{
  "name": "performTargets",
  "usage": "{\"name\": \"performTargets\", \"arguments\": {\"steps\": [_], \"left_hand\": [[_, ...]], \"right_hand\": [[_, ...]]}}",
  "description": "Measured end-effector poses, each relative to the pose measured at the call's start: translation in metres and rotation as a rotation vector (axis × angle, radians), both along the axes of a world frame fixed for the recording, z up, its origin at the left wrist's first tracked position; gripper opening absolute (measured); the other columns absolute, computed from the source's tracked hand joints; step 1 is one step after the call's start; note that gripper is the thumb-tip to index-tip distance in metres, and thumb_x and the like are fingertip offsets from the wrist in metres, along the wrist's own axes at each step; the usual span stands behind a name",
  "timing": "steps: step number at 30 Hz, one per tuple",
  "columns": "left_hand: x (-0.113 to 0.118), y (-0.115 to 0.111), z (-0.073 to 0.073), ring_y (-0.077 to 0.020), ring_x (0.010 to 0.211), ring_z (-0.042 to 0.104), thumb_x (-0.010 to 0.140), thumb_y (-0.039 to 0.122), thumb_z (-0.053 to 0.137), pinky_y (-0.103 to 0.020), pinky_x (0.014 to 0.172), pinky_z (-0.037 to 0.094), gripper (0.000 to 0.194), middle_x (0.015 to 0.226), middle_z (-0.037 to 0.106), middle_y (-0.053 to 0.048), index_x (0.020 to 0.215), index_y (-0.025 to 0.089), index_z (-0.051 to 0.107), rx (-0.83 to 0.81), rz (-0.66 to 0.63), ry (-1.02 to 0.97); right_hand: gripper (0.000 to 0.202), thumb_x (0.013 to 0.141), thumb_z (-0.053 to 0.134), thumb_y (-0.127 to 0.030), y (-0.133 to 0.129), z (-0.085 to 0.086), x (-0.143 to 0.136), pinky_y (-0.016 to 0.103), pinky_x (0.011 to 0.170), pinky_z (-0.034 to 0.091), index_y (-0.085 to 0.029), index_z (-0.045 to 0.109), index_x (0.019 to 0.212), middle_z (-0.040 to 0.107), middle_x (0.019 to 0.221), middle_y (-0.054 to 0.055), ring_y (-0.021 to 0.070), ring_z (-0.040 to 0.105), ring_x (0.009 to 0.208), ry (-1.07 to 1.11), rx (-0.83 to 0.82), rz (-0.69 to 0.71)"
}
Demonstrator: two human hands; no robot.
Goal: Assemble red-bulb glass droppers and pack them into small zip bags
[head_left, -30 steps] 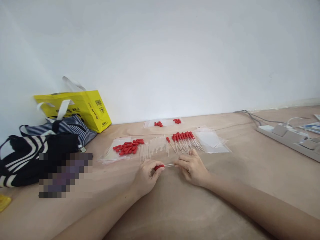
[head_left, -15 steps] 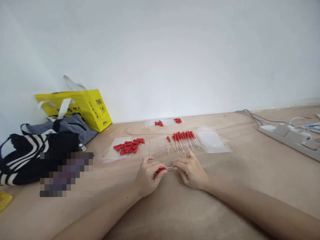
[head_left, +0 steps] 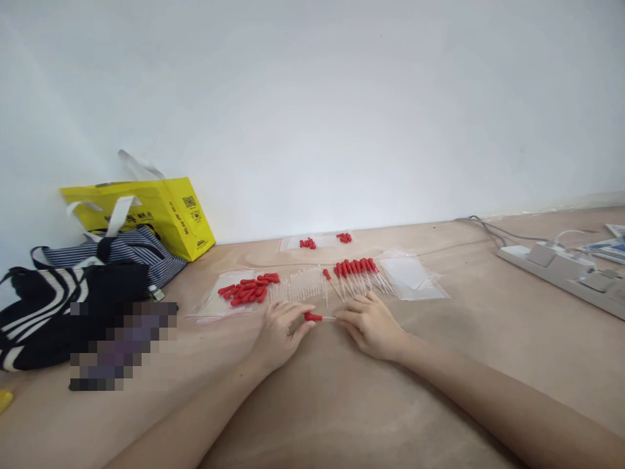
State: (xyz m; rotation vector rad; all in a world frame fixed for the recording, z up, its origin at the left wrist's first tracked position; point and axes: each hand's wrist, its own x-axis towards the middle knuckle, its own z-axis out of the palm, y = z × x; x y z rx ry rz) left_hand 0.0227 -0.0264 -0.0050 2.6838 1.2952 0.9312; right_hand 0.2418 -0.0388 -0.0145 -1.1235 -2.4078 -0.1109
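Note:
In my right hand (head_left: 371, 326) the fingertips are closed on the clear glass tube of a dropper. Its red rubber bulb (head_left: 313, 317) points left, toward my left hand (head_left: 283, 331). The thumb and forefinger of my left hand stand apart on either side of the bulb's rounded end; whether they touch it, I cannot tell. Beyond my hands lie loose clear tubes (head_left: 305, 283), with a pile of loose red bulbs (head_left: 248, 290) to their left. A row of droppers with red bulbs (head_left: 356, 267) fans out to the right.
Clear plastic bags (head_left: 415, 277) lie right of the droppers. Another bag with red bulbs (head_left: 307, 243) is near the wall. At left stand a yellow bag (head_left: 188, 218), a striped bag (head_left: 161, 254) and a black bag (head_left: 112, 280). A power strip (head_left: 525, 259) with cables is at right.
My left fingers have loosened and drawn back left, so more of the red bulb shows. My hands and the dropper are slightly farther up the table.

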Motion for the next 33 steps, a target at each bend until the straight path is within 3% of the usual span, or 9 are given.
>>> {"name": "performTargets", "arguments": {"steps": [6, 11, 18, 27, 33], "left_hand": [[-0.022, 0.022, -0.006, -0.0201, 0.089, 0.055, 0.073, 0.029, 0.055, -0.035, 0.08, 0.039, 0.026, 0.09, 0.063, -0.004, 0.098, 0.02, 0.056, 0.019, 0.267, -0.115], [-0.028, 0.026, -0.002, -0.0224, 0.093, 0.051, 0.072, 0.028, 0.054, -0.037, 0.081, 0.036, 0.021, 0.096, 0.061, -0.003, 0.091, 0.022, 0.06, 0.023, 0.468, -0.049], [-0.044, 0.039, 0.011, -0.0252, 0.094, 0.047, 0.074, 0.033, 0.05, -0.039, 0.079, 0.031, 0.022, 0.097, 0.06, -0.004, 0.091, 0.025, 0.061, 0.032, 0.694, 0.117], [-0.052, 0.087, 0.026, -0.0286, 0.097, 0.047, 0.077, 0.03, 0.046, -0.043, 0.078, 0.028, 0.019, 0.096, 0.061, -0.008, 0.081, 0.023, 0.063, -0.039, 0.609, 0.36], [-0.049, 0.096, 0.027, -0.0292, 0.096, 0.048, 0.071, 0.025, 0.053, -0.043, 0.078, 0.029, 0.01, 0.092, 0.061, -0.009, 0.075, 0.019, 0.061, -0.053, 0.595, 0.378]], "right_hand": [[0.019, 0.077, 0.045, -0.018, 0.029, -0.002, -0.007, 0.026, 0.068, 0.026, -0.019, 0.053, 0.094, 0.064, 0.077, 0.0, 0.0144, 0.055, 0.074, 0.3, -0.181, -0.349], [0.015, 0.074, 0.045, -0.019, 0.053, 0.002, -0.031, 0.029, 0.071, 0.025, -0.019, 0.053, 0.087, 0.065, 0.078, 0.002, 0.017, 0.056, 0.077, 0.259, -0.206, -0.58], [0.016, 0.074, 0.044, -0.021, 0.065, 0.0, -0.04, 0.031, 0.072, 0.023, -0.019, 0.057, 0.083, 0.065, 0.08, 0.004, 0.0177, 0.057, 0.079, 0.189, -0.239, -0.612], [0.023, 0.078, 0.042, -0.032, 0.06, 0.002, -0.041, 0.033, 0.076, 0.022, -0.02, 0.061, 0.078, 0.065, 0.083, 0.005, 0.0183, 0.056, 0.084, 0.179, -0.188, -0.566], [0.027, 0.073, 0.046, -0.037, 0.06, 0.009, -0.051, 0.036, 0.073, 0.024, -0.017, 0.063, 0.07, 0.065, 0.075, 0.009, 0.0216, 0.057, 0.075, 0.08, -0.26, -0.616]]}}
